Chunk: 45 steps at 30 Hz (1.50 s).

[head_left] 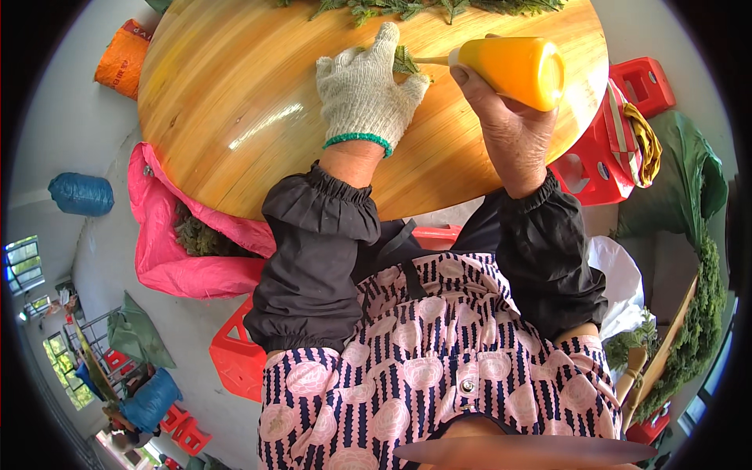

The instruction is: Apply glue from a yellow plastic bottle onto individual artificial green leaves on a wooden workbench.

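Note:
My left hand [364, 94], in a white knitted glove with a green cuff, is over the round wooden table [235, 117]. Its thumb and forefinger sit either side of a small green sprig [405, 61], and the other fingers curl in; the sprig's lower part is hidden by the glove. Bare, my right hand [509, 125] is wrapped round a yellow squeeze bottle [513, 69], tilted on its side. The bottle's thin nozzle [431, 60] points left, its tip close to the sprig.
Green fern-like sprigs [423, 9] lie along the table's far edge. Left of the table is a pink sack [196, 270] of dried greenery. Red stools [599, 164] and a green bag [674, 172] stand at the right. Another person [129, 419] is far off at lower left.

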Each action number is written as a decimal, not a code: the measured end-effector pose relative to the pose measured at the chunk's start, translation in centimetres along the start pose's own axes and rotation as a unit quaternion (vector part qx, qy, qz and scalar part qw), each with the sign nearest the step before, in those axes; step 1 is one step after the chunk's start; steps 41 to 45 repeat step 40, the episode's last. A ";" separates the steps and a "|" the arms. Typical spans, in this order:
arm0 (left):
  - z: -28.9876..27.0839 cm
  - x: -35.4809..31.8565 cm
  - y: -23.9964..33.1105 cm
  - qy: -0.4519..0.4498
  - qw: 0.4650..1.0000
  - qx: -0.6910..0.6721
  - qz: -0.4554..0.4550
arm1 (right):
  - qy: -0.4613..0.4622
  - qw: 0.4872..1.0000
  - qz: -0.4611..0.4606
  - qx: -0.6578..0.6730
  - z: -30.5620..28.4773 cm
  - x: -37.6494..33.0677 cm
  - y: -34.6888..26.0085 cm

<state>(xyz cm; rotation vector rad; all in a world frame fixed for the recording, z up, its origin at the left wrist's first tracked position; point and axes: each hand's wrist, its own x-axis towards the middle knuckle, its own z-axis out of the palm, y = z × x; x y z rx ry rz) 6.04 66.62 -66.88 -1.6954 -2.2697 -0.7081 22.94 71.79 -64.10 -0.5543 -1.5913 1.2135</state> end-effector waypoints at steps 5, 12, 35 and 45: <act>-0.4 -0.1 0.0 -0.035 0.999 0.009 -0.026 | -0.001 1.000 0.010 0.012 0.1 0.1 0.2; 0.9 -0.2 -0.9 0.030 0.999 0.001 0.033 | -0.022 0.998 -0.004 -0.053 -0.2 0.0 -0.5; 0.9 -0.2 -1.9 0.008 0.999 -0.013 0.041 | -0.021 0.997 -0.009 -0.068 -0.6 0.0 -0.4; 0.8 -0.2 -2.3 0.002 0.999 -0.024 0.042 | -0.013 0.996 -0.040 -0.074 -0.4 -0.1 -0.2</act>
